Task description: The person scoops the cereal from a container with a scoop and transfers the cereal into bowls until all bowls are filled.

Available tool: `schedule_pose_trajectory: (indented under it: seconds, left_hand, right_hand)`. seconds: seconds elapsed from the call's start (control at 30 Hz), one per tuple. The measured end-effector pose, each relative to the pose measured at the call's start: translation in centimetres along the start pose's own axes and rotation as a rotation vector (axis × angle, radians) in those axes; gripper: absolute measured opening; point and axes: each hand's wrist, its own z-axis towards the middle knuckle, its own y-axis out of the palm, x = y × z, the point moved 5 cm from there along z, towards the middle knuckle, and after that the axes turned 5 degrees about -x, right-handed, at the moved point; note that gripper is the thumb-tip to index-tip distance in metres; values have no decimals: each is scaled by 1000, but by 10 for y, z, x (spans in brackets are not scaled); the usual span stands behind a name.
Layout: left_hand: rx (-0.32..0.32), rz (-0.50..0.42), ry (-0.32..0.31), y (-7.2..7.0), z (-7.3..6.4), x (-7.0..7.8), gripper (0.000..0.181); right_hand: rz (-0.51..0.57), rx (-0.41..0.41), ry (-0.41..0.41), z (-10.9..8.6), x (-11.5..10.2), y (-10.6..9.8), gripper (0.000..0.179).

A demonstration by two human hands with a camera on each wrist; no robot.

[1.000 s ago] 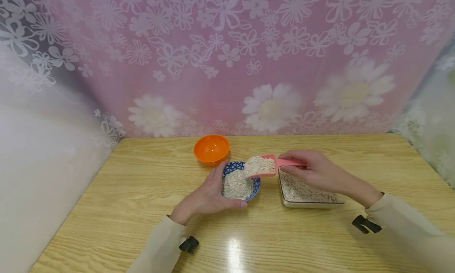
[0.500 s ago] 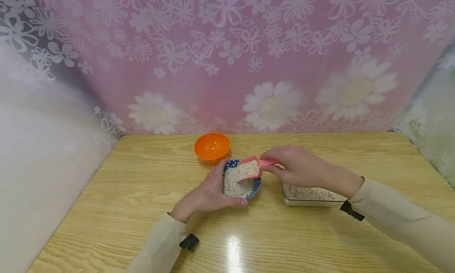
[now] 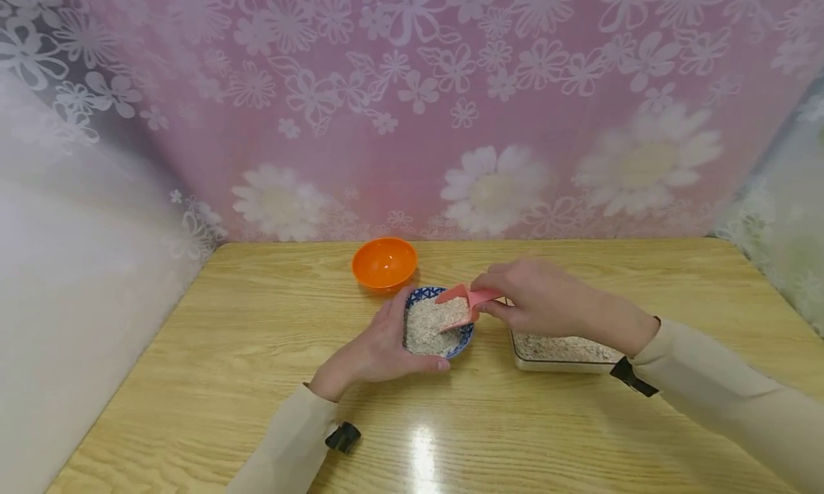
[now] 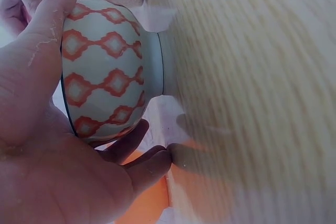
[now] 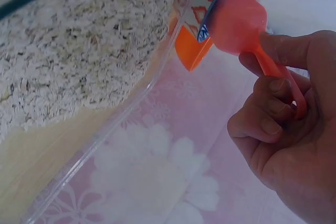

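My left hand [image 3: 386, 347] holds a small bowl [image 3: 465, 342] with a blue pattern inside, its thumb along the near side. The left wrist view shows the bowl's [image 4: 107, 72] outside, white with red diamond shapes, its foot close to the tabletop. Pale oat flakes [image 3: 425, 328] fill much of the bowl. My right hand [image 3: 537, 297] grips the handle of a pink scoop [image 3: 475, 299]; the blade lies over the bowl's right rim with flakes in it. In the right wrist view, fingers curl round the scoop's [image 5: 239, 22] handle.
A clear rectangular container [image 3: 560, 367] of oat flakes stands to the right, partly under my right hand and forearm. An orange bowl [image 3: 384, 265] sits just behind the patterned bowl. A flowered pink cloth [image 3: 386, 158] hangs behind the wooden table [image 3: 257, 322].
My right hand has moved left with the loaded scoop, from between container and bowl to over the bowl. The scoop now holds fewer flakes. My left hand has stayed on the bowl.
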Motion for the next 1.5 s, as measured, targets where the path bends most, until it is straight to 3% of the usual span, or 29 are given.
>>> schedule_pose_trajectory:
  seconds: [0.17, 0.3, 0.67, 0.97, 1.07, 1.2, 1.3, 1.43, 1.5]
  left_hand:
    - [-3, -11, -3, 1, 1, 0, 126]
    - [1, -1, -14, 1, 0, 0, 127]
    - [4, 3, -14, 1, -1, 0, 125]
    - [11, 6, 0, 0, 0, 0, 122]
    - [13, 8, 7, -1, 1, 0, 121]
    - [4, 15, 10, -1, 0, 1, 121]
    - [-8, 38, 8, -1, 0, 0, 127]
    - [-13, 64, 21, -1, -1, 0, 134]
    - [-12, 64, 37, -2, -1, -1, 136]
  right_hand:
    - [5, -29, -20, -4, -5, 2, 12]
    - [-40, -5, -46, -7, -11, -3, 14]
    - [-386, 247, -237, -17, -30, -8, 30]
    - [-652, 230, -287, -21, -41, -7, 45]
    - [-695, 224, -294, -23, -42, -9, 52]
    - [-561, 300, -283, -26, -34, -12, 48]
    - [-368, 375, -244, -28, -19, -11, 17]
    - [-112, 380, -116, -36, 3, -6, 24]
    - [9, 353, -29, -42, 13, -3, 18]
